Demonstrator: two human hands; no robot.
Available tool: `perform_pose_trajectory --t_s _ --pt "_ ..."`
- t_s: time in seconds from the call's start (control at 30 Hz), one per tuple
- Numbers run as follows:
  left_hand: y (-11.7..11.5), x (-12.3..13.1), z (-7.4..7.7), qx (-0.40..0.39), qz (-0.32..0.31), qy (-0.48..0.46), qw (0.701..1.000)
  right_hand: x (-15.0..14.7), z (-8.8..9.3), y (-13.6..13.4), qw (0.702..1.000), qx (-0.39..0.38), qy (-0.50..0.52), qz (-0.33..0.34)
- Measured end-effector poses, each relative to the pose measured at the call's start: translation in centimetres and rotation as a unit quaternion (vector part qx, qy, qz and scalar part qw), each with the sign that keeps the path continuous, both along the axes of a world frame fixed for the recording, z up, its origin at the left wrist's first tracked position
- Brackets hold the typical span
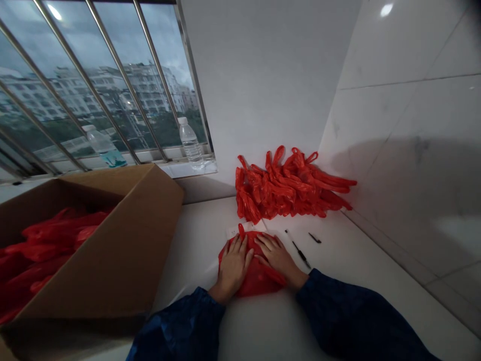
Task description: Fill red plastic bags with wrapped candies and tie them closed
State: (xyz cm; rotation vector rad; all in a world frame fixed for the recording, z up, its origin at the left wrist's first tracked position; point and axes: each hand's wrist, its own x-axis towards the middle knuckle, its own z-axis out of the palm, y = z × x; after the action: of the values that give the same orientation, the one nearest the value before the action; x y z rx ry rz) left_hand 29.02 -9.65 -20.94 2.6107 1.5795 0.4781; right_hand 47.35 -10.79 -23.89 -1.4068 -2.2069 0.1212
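Note:
A red plastic bag [259, 278] lies on the white table in front of me, one handle loop sticking up at its far edge. My left hand [233, 263] rests on the bag's left side, fingers stretched out and pointing away from me. On its right side, my right hand [277, 256] lies with fingers extended over the plastic. Both palms face down, and neither hand grips the bag. Whatever the bag may contain is hidden. Just beyond it, partly covered, is a white paper [259, 225].
Red plastic bags [285, 188] are piled against the wall. A cardboard box [165, 220] with red bags inside stands left. Right of my hands lie a black pen [300, 253] and its cap [314, 238]. Plastic bottles [191, 143] stand by the barred window.

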Motion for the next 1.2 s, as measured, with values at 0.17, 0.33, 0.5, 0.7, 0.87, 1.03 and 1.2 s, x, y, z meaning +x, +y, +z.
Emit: perform_pose_trajectory --t_s 0.17,0.33,0.5,0.7,0.87,1.03,1.2 --pt "-1.3 -0.2 1.9 0.014 -0.003 -0.024 1.0 0.3 1.2 -0.8 0.998 0.027 0.047 0.006" --pt "-4.6 -1.2 4.4 0.007 -0.098 -0.039 0.994 0.9 3.5 -2.6 0.991 0.043 0.125 0.012" --pt "-7.5 0.5 3.8 -0.072 -0.089 -0.048 0.992 0.3 4.1 -4.1 0.982 -0.006 0.188 0.022" --pt "-8.0 1.6 5.2 -0.117 -0.021 -0.159 0.98 1.4 4.8 -5.2 0.957 -0.082 0.278 0.026" --pt "-10.2 -1.3 12.2 -0.165 -0.047 -0.271 0.947 3.5 4.9 -5.2 0.935 -0.099 0.341 -0.015" --pt "-14.9 -7.4 20.0 -0.125 0.036 -0.366 0.922 3.0 5.0 -5.6 0.922 -0.162 0.353 -0.001" --pt "-17.1 -10.7 21.5 -0.114 0.129 -0.36 0.917 0.9 5.7 -7.7 0.919 -0.172 0.346 0.079"
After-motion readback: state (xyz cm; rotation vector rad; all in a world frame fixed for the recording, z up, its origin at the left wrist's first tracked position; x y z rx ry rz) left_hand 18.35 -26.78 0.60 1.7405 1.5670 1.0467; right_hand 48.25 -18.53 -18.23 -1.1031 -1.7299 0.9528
